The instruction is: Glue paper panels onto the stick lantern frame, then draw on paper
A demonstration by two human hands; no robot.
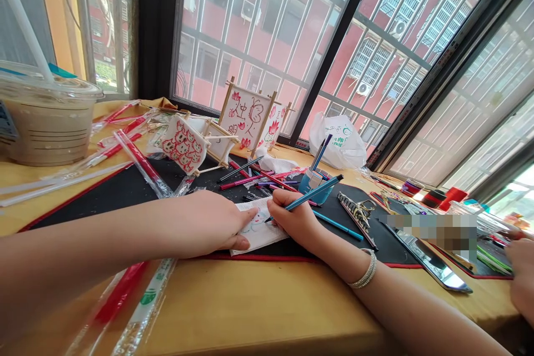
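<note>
My right hand (294,219) is closed around a blue felt-tip pen (312,192). The pen's tip meets a small white sheet (258,240) that has a faint blue drawing with a little red. My left hand (223,222) lies on the left side of this sheet, thumb and forefinger apart, pressing it against the black mat (108,200). Behind the sheet, several felt-tip pens (233,182) are scattered. A blue pen cup (314,183) stands just beyond my right hand, with pens upright in it.
Small lanterns with stick frames (250,117) and drawn panels stand at the back. A drink cup (45,117) is at left, near plastic-wrapped red strips (139,161). Rightward lie a hair clip (356,214) and a phone (429,256). Another person's hand (521,267) shows at the right edge.
</note>
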